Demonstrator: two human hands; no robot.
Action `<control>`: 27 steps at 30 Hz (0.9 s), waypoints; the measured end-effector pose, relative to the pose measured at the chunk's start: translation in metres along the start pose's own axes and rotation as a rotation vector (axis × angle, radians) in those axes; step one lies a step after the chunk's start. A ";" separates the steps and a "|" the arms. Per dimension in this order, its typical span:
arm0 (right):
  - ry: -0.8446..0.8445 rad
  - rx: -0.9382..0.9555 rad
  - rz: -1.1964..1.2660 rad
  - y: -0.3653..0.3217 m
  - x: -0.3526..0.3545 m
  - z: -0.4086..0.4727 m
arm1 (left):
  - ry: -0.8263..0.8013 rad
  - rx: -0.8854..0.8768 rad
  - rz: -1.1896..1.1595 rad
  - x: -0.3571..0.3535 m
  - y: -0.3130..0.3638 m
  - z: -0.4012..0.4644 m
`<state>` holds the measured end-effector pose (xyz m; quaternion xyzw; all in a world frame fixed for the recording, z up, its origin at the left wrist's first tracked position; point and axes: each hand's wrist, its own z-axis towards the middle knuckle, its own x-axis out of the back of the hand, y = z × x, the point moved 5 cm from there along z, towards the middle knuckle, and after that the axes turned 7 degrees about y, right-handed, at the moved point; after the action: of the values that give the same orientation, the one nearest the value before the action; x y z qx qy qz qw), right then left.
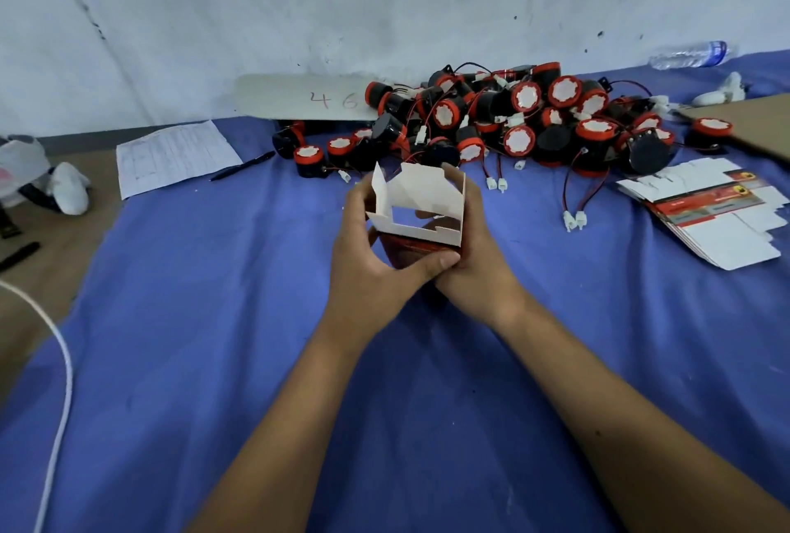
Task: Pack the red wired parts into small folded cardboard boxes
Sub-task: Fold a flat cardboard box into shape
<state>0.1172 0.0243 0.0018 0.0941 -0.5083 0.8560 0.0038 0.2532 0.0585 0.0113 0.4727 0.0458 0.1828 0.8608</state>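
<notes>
a: what is the caption showing?

b: a person is holding a small cardboard box [421, 207] in mid-air over a blue cloth [213, 319], its upper flaps standing open and its white inside facing the camera.

a: how are the hands sitting on it?

b: the left hand [376, 250] is curling round the box's left side, thumb lying across the red printed face near the bottom. the right hand [474, 250] is gripping the right wall, fingers wrapping behind it. both are closing on the box; neither is free.

a: and the red wired parts?

b: they are lying in a heap [513, 122] against the wall, straight beyond the box and spreading off to the right. the nearest ones are sitting just past the fingertips, a little behind the box's far edge.

a: so what is the next move turning on?

b: the box's open mouth is pointing up and slightly toward the person, with its long axis running roughly upright. the heap is leaning to the right-hand side, so the right hand is looking the nearer one to reach forward, while the left goes on holding the box.

a: anything else nearby?

b: a stack of flat unfolded boxes [705, 212] is lying at the right, well apart from the hands.
</notes>
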 end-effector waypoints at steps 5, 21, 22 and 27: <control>-0.091 -0.041 0.100 0.006 0.002 0.001 | 0.124 -0.048 0.060 0.005 0.002 0.001; -0.078 -0.182 0.394 0.008 -0.008 0.001 | 0.162 -0.202 0.204 0.009 0.007 0.000; -0.068 -0.189 0.402 0.007 -0.009 0.001 | 0.156 -0.202 0.207 0.008 0.006 -0.001; -0.064 -0.174 0.450 0.004 -0.006 0.000 | 0.132 -0.259 0.197 0.008 0.005 -0.002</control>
<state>0.1228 0.0228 -0.0024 0.0047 -0.5881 0.7849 -0.1949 0.2591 0.0650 0.0150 0.3468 0.0318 0.3012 0.8877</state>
